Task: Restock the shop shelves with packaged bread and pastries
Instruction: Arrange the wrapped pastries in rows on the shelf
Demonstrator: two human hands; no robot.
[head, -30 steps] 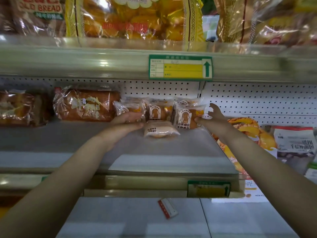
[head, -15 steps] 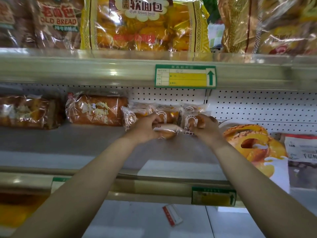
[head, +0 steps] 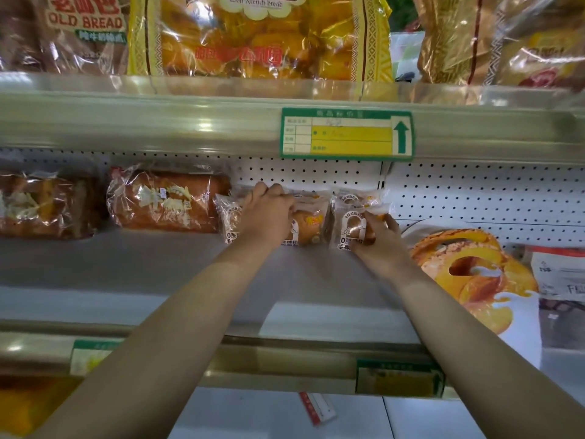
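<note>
- We are recording three small bread packs standing in a row at the back of the middle shelf, just past the view's centre toward 12 o'clock.
- The left hand is lying over the row with its fingers curling round the left side of the middle pack. It is also covering part of the left pack.
- The right hand is gripping the right pack, fingers wrapping its right edge, at 3 o'clock of the middle pack and touching it.
- A loaf is lying at 9 o'clock of the packs, just beside the left one.
- A pastry bag is leaning at 4 o'clock of the right hand, near it.
- A green price tag is hanging on the rail at 12 o'clock, and a yellow bag is sitting above it.
</note>
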